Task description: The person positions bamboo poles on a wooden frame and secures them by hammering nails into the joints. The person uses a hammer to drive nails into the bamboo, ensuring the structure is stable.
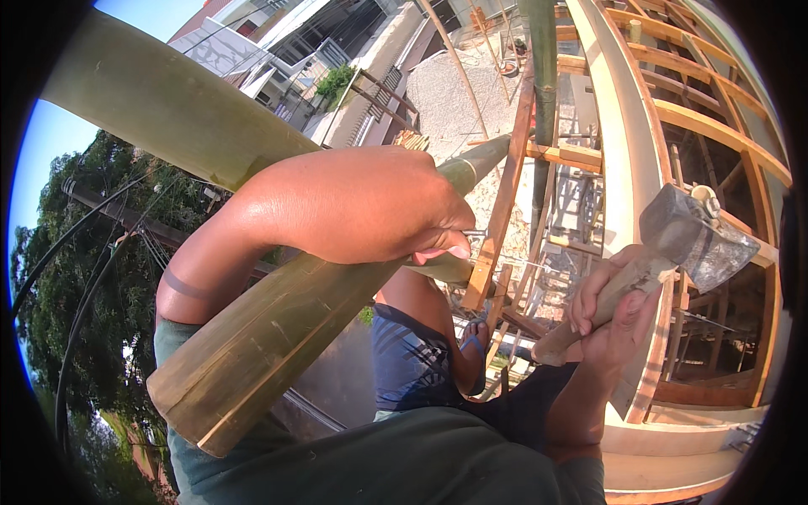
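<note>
My left arm is bent over a thick green bamboo pole (278, 349) that slants up from the lower left. My left hand (391, 206) is closed at its far side, the thumb and fingertips pinching a thin metal piece (477, 232) that looks like a nail, close to a wooden slat (503, 198). Most of those fingers are hidden by the back of the hand. At the right, my right hand (613, 310) is wrapped around the wooden handle of a hatchet (694, 240). Its heavy, worn metal head points up and away from me, with a blocky back and a flared side.
A thicker bamboo pole (177, 97) crosses at the upper left, and an upright one (544, 76) stands beyond the slat. Timber framing (715, 118) fills the right side. My sandalled foot (474, 353) is on high scaffolding above gravel (446, 93). Cables (84, 307) hang by trees.
</note>
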Tool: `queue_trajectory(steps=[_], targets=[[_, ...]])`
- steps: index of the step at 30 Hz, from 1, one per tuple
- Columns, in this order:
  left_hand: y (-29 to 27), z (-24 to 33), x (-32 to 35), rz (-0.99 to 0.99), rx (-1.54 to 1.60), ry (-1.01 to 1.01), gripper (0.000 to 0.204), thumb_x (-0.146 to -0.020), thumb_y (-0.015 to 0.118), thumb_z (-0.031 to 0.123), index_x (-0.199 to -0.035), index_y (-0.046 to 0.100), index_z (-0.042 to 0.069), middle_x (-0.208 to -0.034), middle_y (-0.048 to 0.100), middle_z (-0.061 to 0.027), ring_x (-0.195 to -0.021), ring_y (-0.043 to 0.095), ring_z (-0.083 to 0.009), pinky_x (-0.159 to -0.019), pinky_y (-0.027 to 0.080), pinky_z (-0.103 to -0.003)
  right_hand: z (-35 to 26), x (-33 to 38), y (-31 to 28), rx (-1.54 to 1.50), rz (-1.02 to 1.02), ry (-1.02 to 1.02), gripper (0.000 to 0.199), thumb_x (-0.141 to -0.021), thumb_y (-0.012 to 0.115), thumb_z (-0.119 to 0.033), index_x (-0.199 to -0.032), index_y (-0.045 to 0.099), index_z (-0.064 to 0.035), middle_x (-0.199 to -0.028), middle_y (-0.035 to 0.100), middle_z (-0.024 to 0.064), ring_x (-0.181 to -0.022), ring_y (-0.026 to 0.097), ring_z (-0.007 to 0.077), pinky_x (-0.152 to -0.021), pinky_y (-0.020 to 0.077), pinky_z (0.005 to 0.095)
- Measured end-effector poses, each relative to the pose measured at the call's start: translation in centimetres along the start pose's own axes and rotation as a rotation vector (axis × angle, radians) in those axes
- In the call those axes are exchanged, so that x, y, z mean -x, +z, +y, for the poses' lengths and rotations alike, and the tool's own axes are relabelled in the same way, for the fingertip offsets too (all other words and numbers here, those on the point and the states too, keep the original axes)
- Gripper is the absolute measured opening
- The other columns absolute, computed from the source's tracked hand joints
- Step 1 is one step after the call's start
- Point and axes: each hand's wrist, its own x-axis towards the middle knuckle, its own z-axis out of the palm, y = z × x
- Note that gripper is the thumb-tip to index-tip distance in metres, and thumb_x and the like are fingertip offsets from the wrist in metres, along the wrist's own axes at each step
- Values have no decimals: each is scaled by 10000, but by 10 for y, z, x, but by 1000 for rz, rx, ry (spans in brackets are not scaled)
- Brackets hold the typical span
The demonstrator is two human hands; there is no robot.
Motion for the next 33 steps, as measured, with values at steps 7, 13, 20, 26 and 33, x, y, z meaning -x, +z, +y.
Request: queue_trajectory(steps=[7, 13, 20, 26, 33], targets=[[-8, -5, 15, 134, 198, 164, 352, -1030, 523, 114, -1339, 611, -30, -1304, 667, -197, -1207, 658, -278, -1052, 499, -389, -1, -3, 4, 41, 33, -12, 561, -1075, 506, -481, -1266, 436, 42, -706, 532, 92, -526, 456, 91, -482, 368, 213], [-8, -4, -1, 159, 177, 60, 422, -970, 550, 235, -1278, 657, -33, -1163, 720, -234, -1119, 688, -361, -973, 526, -408, 1, 6, 9, 32, -2, -25, 550, -1080, 502, -462, -1292, 419, 39, -718, 521, 99, -521, 496, 119, -473, 398, 228], [5, 12, -18, -247, -201, -324, 576, -1044, 530, 507, -1089, 706, -40, -1034, 693, -282, -1010, 664, -457, -907, 518, -514, 9, 3, 27, 29, -162, 115, 530, -1083, 494, -474, -1290, 432, 10, -759, 530, 80, -543, 441, 80, -499, 373, 216], [7, 9, -24, -271, -131, -337, 627, -1110, 395, 448, -930, 685, -78, -1125, 656, -302, -1137, 607, -479, -991, 491, -526, 11, 4, 26, 12, -113, 111, 532, -1082, 485, -495, -1277, 450, -2, -738, 517, 58, -557, 424, 66, -526, 356, 211], [8, 10, -24, -253, -173, -278, 567, -1108, 415, 374, -900, 677, -84, -1098, 664, -314, -1119, 604, -475, -1001, 486, -531, -5, 8, 15, 56, 15, -11, 523, -1080, 515, -456, -1274, 436, 23, -747, 523, 91, -542, 455, 92, -485, 364, 223]])
